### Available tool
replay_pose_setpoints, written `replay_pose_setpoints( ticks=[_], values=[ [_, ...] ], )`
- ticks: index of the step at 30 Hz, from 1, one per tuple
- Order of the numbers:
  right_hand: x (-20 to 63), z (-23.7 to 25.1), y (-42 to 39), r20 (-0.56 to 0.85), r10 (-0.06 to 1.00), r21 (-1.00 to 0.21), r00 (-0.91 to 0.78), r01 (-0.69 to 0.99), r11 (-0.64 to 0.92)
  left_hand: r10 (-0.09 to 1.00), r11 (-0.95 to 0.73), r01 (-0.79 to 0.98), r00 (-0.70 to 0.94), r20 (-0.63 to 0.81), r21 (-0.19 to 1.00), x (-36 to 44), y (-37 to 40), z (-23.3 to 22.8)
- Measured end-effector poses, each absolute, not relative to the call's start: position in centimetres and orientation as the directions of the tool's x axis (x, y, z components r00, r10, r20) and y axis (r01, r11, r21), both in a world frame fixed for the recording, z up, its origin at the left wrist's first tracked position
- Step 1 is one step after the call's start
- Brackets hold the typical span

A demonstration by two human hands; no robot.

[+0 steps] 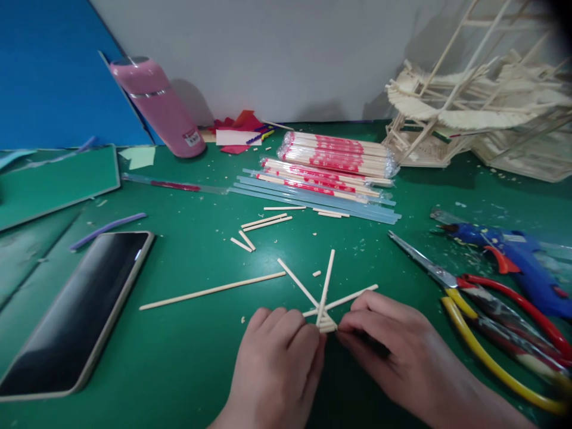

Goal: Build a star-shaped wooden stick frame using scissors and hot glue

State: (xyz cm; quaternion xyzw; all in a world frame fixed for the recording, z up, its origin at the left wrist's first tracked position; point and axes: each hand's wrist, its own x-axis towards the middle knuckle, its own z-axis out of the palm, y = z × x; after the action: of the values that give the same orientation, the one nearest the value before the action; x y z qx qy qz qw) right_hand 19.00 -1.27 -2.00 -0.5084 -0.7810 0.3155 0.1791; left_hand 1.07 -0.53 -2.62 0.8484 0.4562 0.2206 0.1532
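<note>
A small star-like frame of thin wooden sticks (328, 275) lies low in front of me, its sticks crossing near the middle. Short sticks lie side by side across the frame's near gap. My left hand (279, 363) is closed at the frame's left side, and its fingers hide part of the sticks. On the other side, my right hand (393, 339) pinches the near right corner, where the short sticks end; its fingertips touch there. One long loose stick (212, 291) rests to the left of the frame. Several short cut sticks (268, 221) are scattered beyond it.
Long-nosed pliers (442, 274) with red and yellow handles and a blue glue gun (513, 244) lie at right. A phone (75, 310) is at left. Behind are a pink bottle (161, 110), packed chopsticks (337, 155), blue glue sticks (313, 199) and a stick-built model (469, 107).
</note>
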Motion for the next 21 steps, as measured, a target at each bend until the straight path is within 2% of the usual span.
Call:
replay_pose_setpoints(
  ticks=[21],
  values=[
    [18.55, -2.05, -1.25, -0.032, 0.923, -0.659, -0.384, 0.703, 0.269, 0.846, -0.532, 0.712, 0.468, 0.256, 0.459, 1.32, -0.47, -2.86]
  ],
)
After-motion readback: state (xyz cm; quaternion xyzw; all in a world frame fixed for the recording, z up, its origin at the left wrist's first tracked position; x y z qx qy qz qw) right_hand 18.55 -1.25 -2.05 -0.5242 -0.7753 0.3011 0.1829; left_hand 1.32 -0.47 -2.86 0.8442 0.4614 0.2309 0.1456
